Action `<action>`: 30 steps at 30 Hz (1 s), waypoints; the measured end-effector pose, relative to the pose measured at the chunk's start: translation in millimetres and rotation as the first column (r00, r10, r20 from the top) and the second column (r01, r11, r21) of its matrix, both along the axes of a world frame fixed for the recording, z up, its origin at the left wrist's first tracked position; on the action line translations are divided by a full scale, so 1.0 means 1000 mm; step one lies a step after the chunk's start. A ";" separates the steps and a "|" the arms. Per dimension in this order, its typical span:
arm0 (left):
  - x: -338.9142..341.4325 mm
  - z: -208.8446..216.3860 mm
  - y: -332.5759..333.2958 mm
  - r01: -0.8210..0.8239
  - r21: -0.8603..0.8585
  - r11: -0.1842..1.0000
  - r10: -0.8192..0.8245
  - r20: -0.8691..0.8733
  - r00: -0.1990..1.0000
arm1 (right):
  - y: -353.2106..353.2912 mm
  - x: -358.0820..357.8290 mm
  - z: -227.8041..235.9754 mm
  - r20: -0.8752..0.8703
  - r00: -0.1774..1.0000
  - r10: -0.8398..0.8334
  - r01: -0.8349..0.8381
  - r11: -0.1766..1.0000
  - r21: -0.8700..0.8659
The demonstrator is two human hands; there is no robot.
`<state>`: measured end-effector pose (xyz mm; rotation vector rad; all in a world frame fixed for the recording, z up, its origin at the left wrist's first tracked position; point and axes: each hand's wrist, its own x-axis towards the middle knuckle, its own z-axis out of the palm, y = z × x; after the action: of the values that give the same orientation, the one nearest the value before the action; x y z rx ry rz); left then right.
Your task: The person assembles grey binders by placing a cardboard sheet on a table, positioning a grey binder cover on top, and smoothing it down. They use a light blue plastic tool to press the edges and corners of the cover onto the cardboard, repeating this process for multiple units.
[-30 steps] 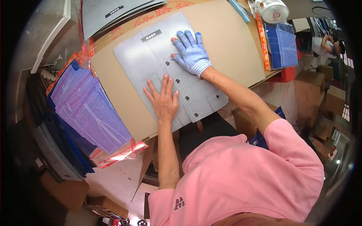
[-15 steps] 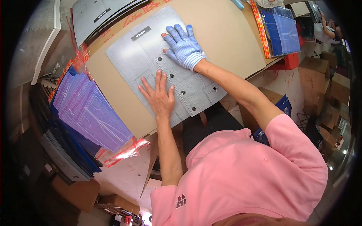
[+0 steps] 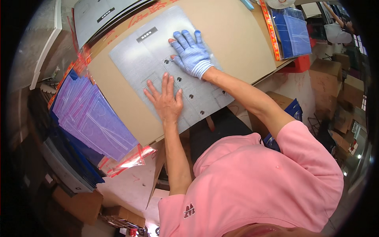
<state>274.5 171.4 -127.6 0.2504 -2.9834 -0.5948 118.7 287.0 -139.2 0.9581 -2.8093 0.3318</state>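
Note:
A flat grey sheet [image 3: 134, 51], printed like a denim garment with a row of dark round buttons and a small black label, lies at a slant on a tan board [image 3: 241, 39]. My left hand [image 3: 166, 100] is bare and rests on its near left part, fingers spread. Farther up and to the right, my right hand [image 3: 193, 55] wears a blue-and-white striped knit glove with some bare fingertips. It lies palm down on the sheet, fingers stretched out, beside the top button. Nothing is held in either hand.
Left of the board sits a fanned stack of purple-blue printed sheets [image 3: 89, 114] on clear red-edged plastic. More grey sheets [image 3: 98, 19] are piled at the far left. Blue packets [image 3: 290, 31] lie at the far right, by a small white fan [image 3: 280, 3]. Cardboard boxes [image 3: 325, 77] stand beyond.
My gloved right hand has slid slightly toward me over the grey sheet. My left hand stays in place on it.

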 end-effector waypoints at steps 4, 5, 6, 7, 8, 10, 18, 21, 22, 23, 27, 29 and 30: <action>0.001 -0.002 0.000 -0.007 0.004 1.000 0.007 -0.010 1.000 | -0.001 0.001 -0.002 0.018 1.000 -0.004 0.003 1.000 0.007; 0.000 -0.004 0.001 -0.006 0.004 1.000 0.006 -0.013 1.000 | 0.000 0.000 -0.003 0.018 1.000 -0.006 0.006 1.000 0.010; 0.002 -0.003 -0.003 -0.011 -0.014 1.000 0.010 -0.014 1.000 | -0.004 0.002 -0.004 0.021 1.000 -0.003 0.003 1.000 -0.004; 0.002 -0.003 -0.003 -0.007 -0.008 1.000 0.007 -0.006 1.000 | -0.003 0.002 -0.003 0.031 1.000 -0.003 0.003 1.000 0.000; 0.001 -0.003 0.000 -0.004 -0.001 1.000 0.004 0.001 1.000 | -0.001 0.002 -0.002 0.017 1.000 -0.007 0.007 1.000 0.015; 0.002 -0.001 -0.003 -0.004 -0.001 1.000 0.004 0.007 1.000 | -0.001 0.002 0.000 -0.002 1.000 -0.009 0.009 1.000 0.021; 0.001 -0.001 -0.001 -0.001 0.015 1.000 0.001 -0.015 1.000 | 0.018 0.060 0.009 0.074 0.994 0.085 -0.084 0.996 -0.015; 0.002 -0.003 -0.003 -0.003 0.004 1.000 0.003 -0.013 1.000 | 0.036 0.101 0.010 0.171 0.975 0.142 -0.135 0.990 -0.050; 0.002 -0.004 -0.003 -0.005 0.008 1.000 0.005 -0.019 1.000 | 0.042 0.114 0.010 0.210 0.964 0.162 -0.149 0.986 -0.074; 0.002 -0.004 -0.001 -0.007 0.011 1.000 0.007 -0.024 1.000 | 0.050 0.128 0.009 0.212 0.962 0.171 -0.149 0.982 -0.118; 0.002 -0.001 -0.002 -0.006 0.029 1.000 0.007 -0.023 1.000 | 0.073 0.146 0.022 0.298 0.937 0.180 -0.126 0.973 -0.192; 0.002 -0.002 -0.003 -0.002 0.030 1.000 0.003 -0.040 0.999 | 0.084 0.141 0.024 0.293 0.954 0.069 -0.015 0.983 -0.183; 0.002 -0.003 -0.002 0.005 0.037 0.999 -0.003 -0.048 0.999 | 0.088 0.137 0.026 0.290 0.957 0.007 0.046 0.984 -0.173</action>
<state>276.1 169.2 -130.2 0.2300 -2.9296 -0.6473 255.5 374.8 -113.4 0.9062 -2.9766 0.7654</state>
